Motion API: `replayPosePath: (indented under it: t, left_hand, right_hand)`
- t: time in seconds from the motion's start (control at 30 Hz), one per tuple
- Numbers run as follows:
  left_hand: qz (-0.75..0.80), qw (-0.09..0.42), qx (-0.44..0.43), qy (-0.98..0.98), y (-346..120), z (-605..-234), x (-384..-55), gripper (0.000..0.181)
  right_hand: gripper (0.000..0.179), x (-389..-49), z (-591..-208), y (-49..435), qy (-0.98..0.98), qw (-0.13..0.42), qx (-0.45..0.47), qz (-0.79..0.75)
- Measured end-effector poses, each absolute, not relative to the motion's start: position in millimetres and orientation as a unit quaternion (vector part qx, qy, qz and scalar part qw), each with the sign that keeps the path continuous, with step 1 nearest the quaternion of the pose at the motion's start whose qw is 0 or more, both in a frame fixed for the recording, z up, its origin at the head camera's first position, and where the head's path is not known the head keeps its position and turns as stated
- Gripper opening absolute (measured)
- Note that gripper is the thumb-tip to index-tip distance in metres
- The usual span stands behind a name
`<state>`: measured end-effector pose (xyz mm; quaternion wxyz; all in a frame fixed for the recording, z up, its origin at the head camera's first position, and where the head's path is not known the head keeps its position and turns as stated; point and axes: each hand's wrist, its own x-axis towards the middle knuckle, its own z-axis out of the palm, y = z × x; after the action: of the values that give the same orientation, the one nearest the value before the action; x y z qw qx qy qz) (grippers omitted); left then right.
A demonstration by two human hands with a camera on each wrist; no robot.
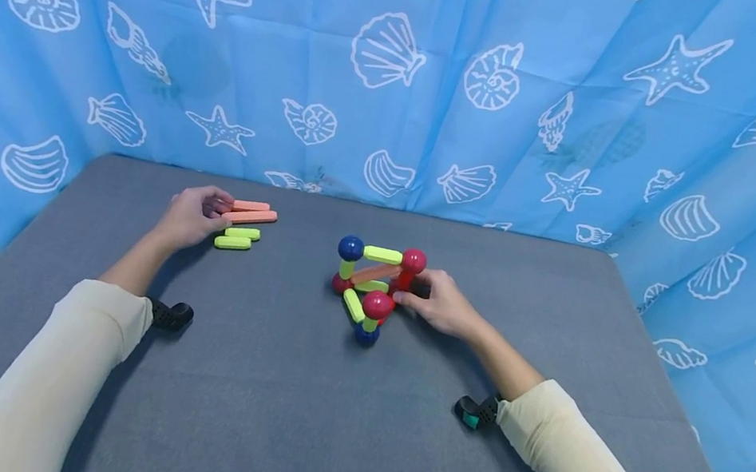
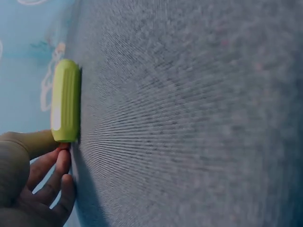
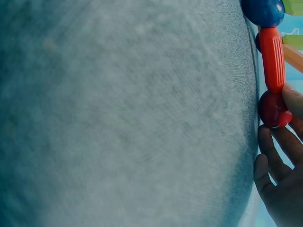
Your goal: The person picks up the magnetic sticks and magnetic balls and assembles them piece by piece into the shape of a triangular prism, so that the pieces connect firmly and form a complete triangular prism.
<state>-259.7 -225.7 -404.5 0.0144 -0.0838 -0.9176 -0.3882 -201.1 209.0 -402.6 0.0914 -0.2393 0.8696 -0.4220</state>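
Two green rods [image 1: 233, 243] lie far left on the bench [image 1: 216, 407], just near of the longer orange rod [image 1: 253, 216], whose left end the left hand [image 1: 192, 216] seems to pinch between its fingers. Mid-bench, the right hand [image 1: 439, 303] grips a red ball [image 3: 271, 111], a low corner of the ball-and-rod frame [image 1: 375, 273]; I'd steady that corner lightly and draw the rod clear of its neighbours.

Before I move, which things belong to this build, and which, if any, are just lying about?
Belongs, judging by the hands and matching parts:
- ball-and-rod frame, held by the right grip
- orange rods, at the left grip
- loose lime rods, likely spares like those in the frame

Just surroundings:
- blue curtain
- gray table
- black devices at the wrists
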Motion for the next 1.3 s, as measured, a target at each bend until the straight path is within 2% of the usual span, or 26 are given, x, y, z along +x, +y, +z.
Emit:
replayPosePath:
  t: [0.17,0.33,0.43,0.73,1.0,1.3]
  left_hand:
    - [-0.4,0.031,-0.082,-0.912,-225.4,-407.9,-261.3,0.033]
    - [-0.46,0.094,-0.08,-0.879,-222.0,-401.4,-256.3,0.036]
    - [-0.524,0.101,-0.072,-0.842,-218.5,-393.5,-249.3,0.04]
    - [-0.685,-0.008,-0.119,-0.718,-189.2,-382.0,-216.5,0.047]
    - [-0.65,-0.095,-0.148,-0.739,-145.1,-386.1,-187.5,0.053]
    - [-0.653,-0.141,-0.18,-0.722,-109.9,-388.3,-178.5,0.051]
  right_hand:
    - [0.032,-200.7,-402.6,209.1,0.87,0.092,-0.239,-0.421]
    - [0.033,-200.5,-401.6,209.4,0.87,0.095,-0.239,-0.421]
    - [0.032,-200.3,-401.3,209.0,0.87,0.095,-0.241,-0.421]
    - [0.033,-199.7,-400.4,208.5,0.872,0.093,-0.235,-0.42]
    - [0.034,-199.8,-401.1,208.8,0.87,0.094,-0.238,-0.422]
    - [0.036,-200.2,-401.3,209.4,0.869,0.096,-0.243,-0.42]
